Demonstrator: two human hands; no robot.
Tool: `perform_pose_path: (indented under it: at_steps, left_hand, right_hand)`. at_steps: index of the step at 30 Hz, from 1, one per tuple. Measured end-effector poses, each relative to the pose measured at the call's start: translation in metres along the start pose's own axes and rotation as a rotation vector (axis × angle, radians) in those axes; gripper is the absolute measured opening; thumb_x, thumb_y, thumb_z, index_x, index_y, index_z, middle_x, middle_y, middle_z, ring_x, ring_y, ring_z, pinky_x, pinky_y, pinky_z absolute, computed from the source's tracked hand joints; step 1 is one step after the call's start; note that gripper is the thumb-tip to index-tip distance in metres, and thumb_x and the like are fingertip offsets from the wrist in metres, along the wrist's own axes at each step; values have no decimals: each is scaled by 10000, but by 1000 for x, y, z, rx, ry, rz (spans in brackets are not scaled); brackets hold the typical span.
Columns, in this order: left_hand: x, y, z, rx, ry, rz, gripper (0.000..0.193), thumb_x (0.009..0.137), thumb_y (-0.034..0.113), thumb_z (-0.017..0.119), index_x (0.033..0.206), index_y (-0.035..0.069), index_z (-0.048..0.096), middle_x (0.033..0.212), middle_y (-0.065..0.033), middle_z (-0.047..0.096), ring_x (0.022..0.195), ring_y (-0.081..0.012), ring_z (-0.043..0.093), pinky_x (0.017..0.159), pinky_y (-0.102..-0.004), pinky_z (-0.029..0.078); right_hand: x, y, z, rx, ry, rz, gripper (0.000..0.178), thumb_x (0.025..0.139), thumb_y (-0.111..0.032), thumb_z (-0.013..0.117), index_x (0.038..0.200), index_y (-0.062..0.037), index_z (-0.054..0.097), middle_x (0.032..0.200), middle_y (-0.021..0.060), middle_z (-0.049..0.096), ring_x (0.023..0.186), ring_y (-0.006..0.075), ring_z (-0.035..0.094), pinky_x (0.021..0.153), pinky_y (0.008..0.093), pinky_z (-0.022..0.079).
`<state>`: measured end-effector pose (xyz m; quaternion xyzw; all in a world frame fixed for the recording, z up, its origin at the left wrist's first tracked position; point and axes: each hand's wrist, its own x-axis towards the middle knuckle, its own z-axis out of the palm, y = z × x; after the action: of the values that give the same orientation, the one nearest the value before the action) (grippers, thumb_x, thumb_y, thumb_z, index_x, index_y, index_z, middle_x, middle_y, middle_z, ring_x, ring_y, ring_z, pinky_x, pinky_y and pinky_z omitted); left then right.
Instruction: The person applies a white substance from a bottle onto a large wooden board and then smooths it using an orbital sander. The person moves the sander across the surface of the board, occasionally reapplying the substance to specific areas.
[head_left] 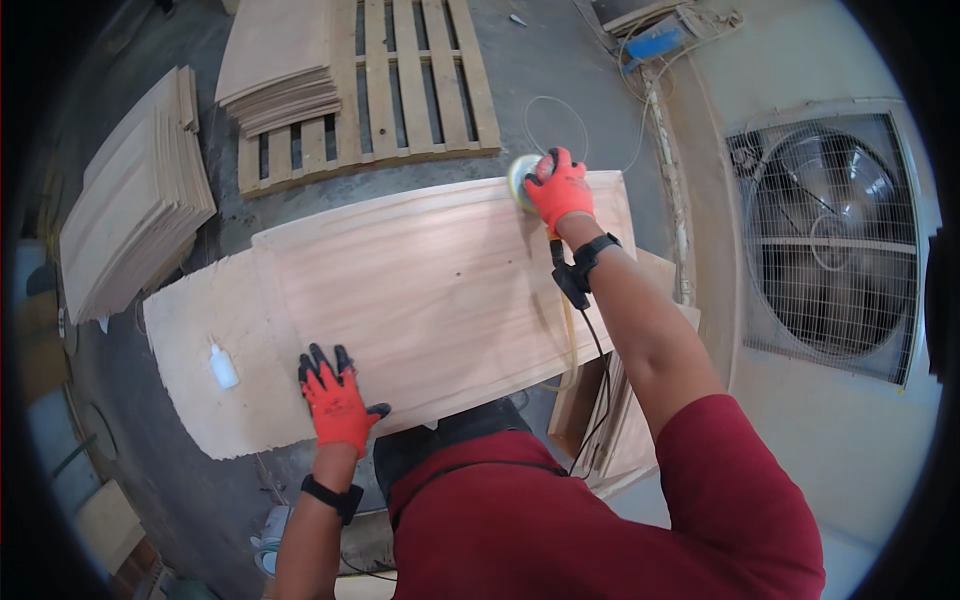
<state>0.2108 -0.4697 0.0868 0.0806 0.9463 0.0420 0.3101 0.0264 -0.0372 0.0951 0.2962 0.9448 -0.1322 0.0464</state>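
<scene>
A large pale wooden panel [430, 290] lies flat on a wider board [200, 340]. My right hand [560, 190], in an orange and black glove, grips a round handheld sander [521, 180] pressed on the panel's far right corner. A thin hose or cord [572, 330] runs from the sander along my right forearm. My left hand [335, 400], gloved the same way, rests flat with fingers spread on the panel's near edge, holding nothing.
A small white bottle [222, 367] stands on the board at the left. Stacks of thin wooden sheets [135, 210] lie at the left and on a wooden pallet [410, 80] beyond. A big caged fan [830, 240] fills the wall at the right.
</scene>
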Motion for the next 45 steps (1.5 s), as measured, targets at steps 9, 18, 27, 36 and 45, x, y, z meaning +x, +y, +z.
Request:
perform_pose_path:
  at_steps: [9,18,27,36,45]
  left_hand:
    - [3,-20,18,31,87,108,1047,741,660,803,1545,108,424,1618,-262,313,1483,-514,283,1208,-639,213]
    - [-1,-32,21,-27,133,166,1093,762,654,779,1615,136,332,1641,-274,272,1525,-516,194,1218,-647,187]
    - [-3,-32,15,-96,-22,141,1092,768,623,786,1613,109,324,1612,-285,293,1502,-512,229,1226,-631,171]
    - [-5,-5,-2,6,-25,50,1217,687,584,866,1631,99,270,1674,-314,138,1543,-511,125,1243,-606,133]
    - [-2,6,13,86,25,-13,1215,616,493,946,1555,1,353,1681,-338,58,1552,-508,93,1246,-590,139]
  right_hand:
    - [-97,-196,48,-1,-132,-279,623,863,-363,748,1382,-164,466,1377,261,466,1077,442,670,933,478,560]
    - [-182,-336,96,19,-267,-594,572,878,-321,739,1359,-171,467,1343,262,472,1094,438,665,882,491,574]
    - [-159,-286,70,-27,-295,-507,601,866,-265,748,1377,-165,448,1386,231,453,1089,407,680,855,475,589]
    - [-69,-125,27,10,-201,-242,534,900,-311,715,1345,-173,454,1360,228,462,1067,411,678,867,486,579]
    - [27,43,-27,95,-29,-60,386,987,-310,584,1330,-165,480,1334,273,480,1073,457,670,917,519,557]
